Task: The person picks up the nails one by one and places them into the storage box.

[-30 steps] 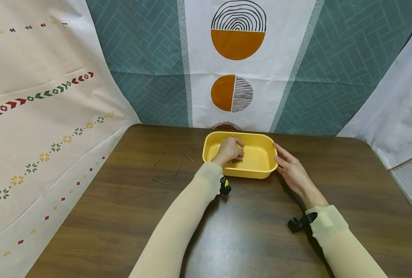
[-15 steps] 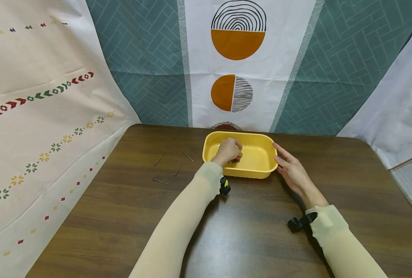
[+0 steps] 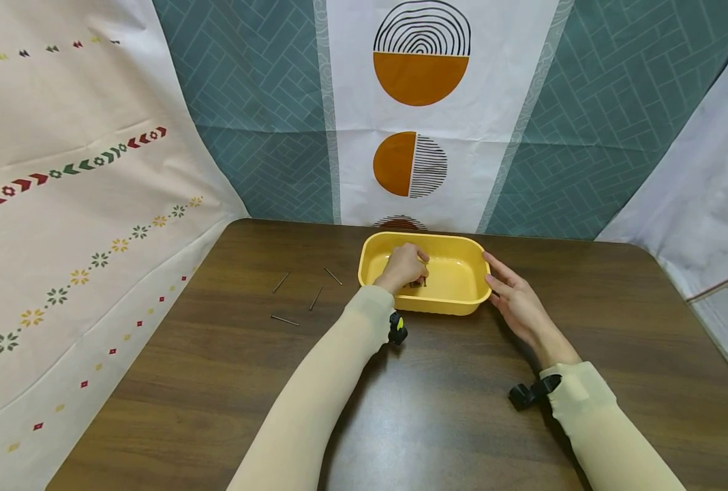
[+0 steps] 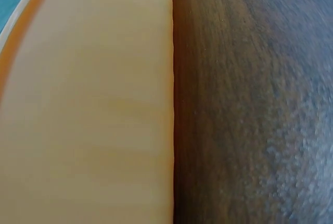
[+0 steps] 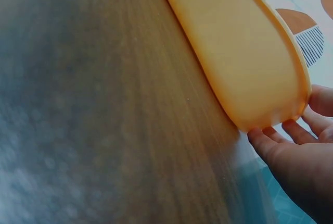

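Note:
In the head view, my left hand (image 3: 403,264) reaches down into a yellow plastic tub (image 3: 456,281), its fingers bent toward the bottom. Several small dark nails (image 3: 417,283) lie right at its fingertips, partly hidden by the hand; I cannot tell whether it pinches one. The right hand (image 3: 515,300) holds the tub's right end, thumb and fingertips at the rim and outer wall. From the right wrist, those fingers (image 5: 265,143) touch the tub's rounded end. The left wrist view has only the tub's outer side (image 4: 93,109), with the left hand out of sight.
Several loose nails lie spread on the brown wooden table (image 3: 450,409) left of the tub, one nail (image 3: 285,320) nearest me. A patterned cloth (image 3: 422,136) hangs behind the table's back edge. Light cloths (image 3: 82,225) border the left and right sides.
The left hand's fingers have drawn slightly closer together and lower over the nails in the tub. The right hand and the tub stay in place.

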Tool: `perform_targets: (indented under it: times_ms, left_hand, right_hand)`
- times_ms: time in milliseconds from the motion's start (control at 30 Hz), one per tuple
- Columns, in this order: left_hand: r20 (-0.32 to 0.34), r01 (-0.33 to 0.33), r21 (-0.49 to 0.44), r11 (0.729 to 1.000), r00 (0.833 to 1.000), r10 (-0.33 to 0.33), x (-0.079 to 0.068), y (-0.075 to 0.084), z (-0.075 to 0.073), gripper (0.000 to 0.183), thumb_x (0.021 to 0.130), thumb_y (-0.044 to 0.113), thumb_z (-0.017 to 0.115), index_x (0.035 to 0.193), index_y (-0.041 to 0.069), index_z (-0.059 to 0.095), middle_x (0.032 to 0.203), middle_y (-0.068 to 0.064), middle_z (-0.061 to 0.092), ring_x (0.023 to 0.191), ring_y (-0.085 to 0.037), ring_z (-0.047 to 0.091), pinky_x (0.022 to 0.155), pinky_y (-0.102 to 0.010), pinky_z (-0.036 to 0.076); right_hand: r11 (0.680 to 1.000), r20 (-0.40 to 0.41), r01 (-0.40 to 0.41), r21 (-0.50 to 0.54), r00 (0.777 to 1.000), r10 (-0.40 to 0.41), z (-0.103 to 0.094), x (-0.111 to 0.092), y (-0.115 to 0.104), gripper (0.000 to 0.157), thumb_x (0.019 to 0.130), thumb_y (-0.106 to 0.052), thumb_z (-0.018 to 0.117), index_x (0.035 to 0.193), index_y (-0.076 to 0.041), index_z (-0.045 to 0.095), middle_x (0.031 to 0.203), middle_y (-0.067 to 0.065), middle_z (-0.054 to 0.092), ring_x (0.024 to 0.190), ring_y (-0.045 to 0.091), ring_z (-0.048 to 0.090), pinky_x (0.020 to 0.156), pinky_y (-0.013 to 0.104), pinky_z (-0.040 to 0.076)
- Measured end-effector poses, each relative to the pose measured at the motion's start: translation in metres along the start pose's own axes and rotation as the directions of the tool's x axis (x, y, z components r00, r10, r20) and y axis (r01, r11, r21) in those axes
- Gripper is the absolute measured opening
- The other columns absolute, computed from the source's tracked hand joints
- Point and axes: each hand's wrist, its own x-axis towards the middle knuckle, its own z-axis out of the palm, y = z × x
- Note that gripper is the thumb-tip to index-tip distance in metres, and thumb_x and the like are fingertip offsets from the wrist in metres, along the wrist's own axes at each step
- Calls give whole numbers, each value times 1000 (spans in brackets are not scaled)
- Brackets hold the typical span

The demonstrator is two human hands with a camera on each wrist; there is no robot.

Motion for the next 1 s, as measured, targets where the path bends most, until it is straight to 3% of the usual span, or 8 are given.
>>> perform_targets:
  times_ms: [167,267,367,467,600,733,867,1000]
  left_hand:
    - [12,-17,32,999,1000,17,2,0,0,29,96,5,72,126,5,73,76,-9,74,62,-17,69,58,-25,50]
    - [13,-28,28,999,1000,28,4,0,-1,28,99,8,69,127,6,73,87,-7,74,63,-15,64,60,-25,49]
    - [13,-46,-28,999,999,47,6,0,-5,27,104,13,63,129,8,73,100,-8,73,66,-19,64,60,-25,48]
    - [18,-85,-118,989,996,88,7,1,-11,27,107,16,59,129,6,72,106,-15,72,73,-26,67,62,-26,51]
    - [33,-103,-303,947,992,118,6,2,-23,28,107,12,58,130,-1,68,109,-18,67,78,-28,67,78,-35,61]
    - [41,-83,-444,892,993,113,3,-1,-35,30,107,8,58,133,-3,66,106,-12,61,79,-22,63,91,-47,59]
    - [33,-68,-492,868,995,96,1,-7,-49,30,107,9,59,135,-1,66,108,-13,62,86,-22,65,88,-41,61]
    - [27,-61,-542,838,996,89,-2,-13,-65,30,109,11,55,135,0,65,113,-18,62,90,-22,65,82,-32,62]
  right_hand:
    - [1000,-3,1,6,1000,-1,0,0,0,60,113,-17,44,168,-13,18,175,7,6,152,23,26,114,29,37]
    - [1000,-3,5,20,1000,-5,0,0,0,61,113,-17,44,168,-12,19,175,8,6,151,22,29,107,23,41]
    - [1000,-2,5,26,1000,-5,1,0,0,61,113,-16,44,168,-12,18,175,8,6,150,22,29,105,22,41]
    - [1000,-2,-1,21,1000,1,1,-1,-1,61,113,-16,44,168,-12,18,175,8,6,151,22,29,113,28,38]
    - [1000,-2,-6,14,1000,7,1,-1,-2,60,113,-17,44,168,-13,19,175,8,5,151,22,28,122,39,29]
    - [1000,-2,-6,14,1000,6,1,-1,-2,61,113,-17,44,168,-13,19,175,8,5,151,21,28,120,35,32]
    - [1000,-2,-4,14,1000,4,1,-2,-2,62,113,-18,46,168,-13,19,175,8,5,150,19,29,113,28,37]
    - [1000,0,0,7,1000,0,1,-2,-2,62,113,-19,46,168,-13,19,175,9,6,150,19,28,114,29,37]
